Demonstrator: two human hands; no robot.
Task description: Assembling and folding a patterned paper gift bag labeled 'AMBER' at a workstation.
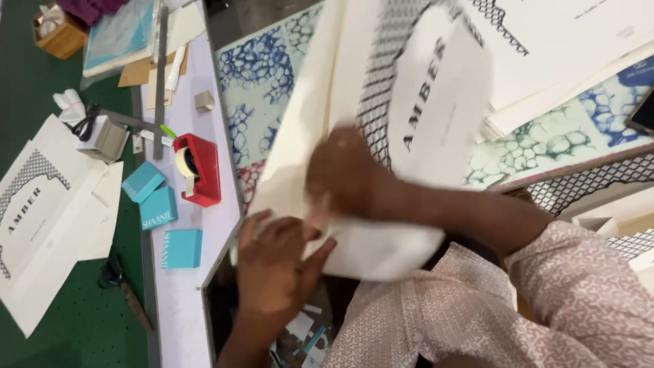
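I have both hands on a cream paper bag (320, 123) that lies tilted across the middle of the view, its mouth pointing up and away and its base near my chest. My right hand (344, 174) lies on top of the bag near its lower end, fingers curled and pressing the paper down; the motion blur hides how tightly it grips. My left hand (272, 262) is at the bag's bottom corner, fingers bent and pinching the folded edge there. The bag's printed face, with black lattice edging, shows at its upper right.

Under the bag lies a sheet (262, 88) with a blue cell pattern. To the left on the pale tabletop (180, 300) stands a red tape dispenser (199, 170), and just beside it three small teal boxes (158, 208) lie close together. A long metal ruler (161, 82) runs up the tabletop above them. Farther left, on the green mat (82, 320), a flat unfolded bag (48, 211) lies with scissors (122, 286) at its lower edge. More printed sheets (565, 41) are stacked at upper right.
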